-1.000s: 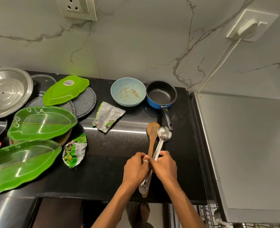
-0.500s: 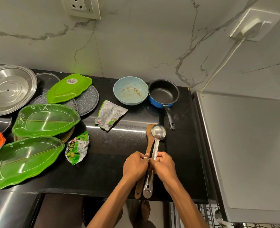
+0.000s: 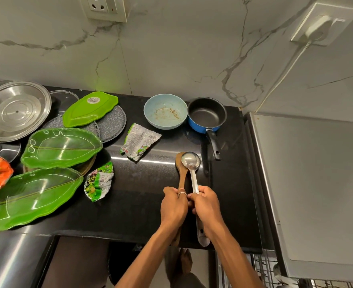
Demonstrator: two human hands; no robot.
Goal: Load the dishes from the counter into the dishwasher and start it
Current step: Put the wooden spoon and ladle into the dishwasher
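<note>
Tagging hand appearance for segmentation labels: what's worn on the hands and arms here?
No sleeves, gloves or watch in view; both are bare down to the frame edge. The left hand wears one silver ring; the right hand wears nothing.

Home kitchen, seen from above. Black stone counter (image 3: 142, 204) backed by white marble-veined wall (image 3: 192, 48). Wall socket (image 3: 105, 7) above counter, second socket (image 3: 325, 23) holding plug and cord. Counter crowded with used dishes: pale blue bowl (image 3: 165, 111) with food residue, small blue saucepan (image 3: 206, 115), green leaf-shaped plates (image 3: 61, 147), steel lid (image 3: 13, 110). Crumpled snack wrappers (image 3: 139, 142) among them. Grey appliance top (image 3: 316, 183) adjoins counter at right, wire rack (image 3: 262, 266) below it.
</note>
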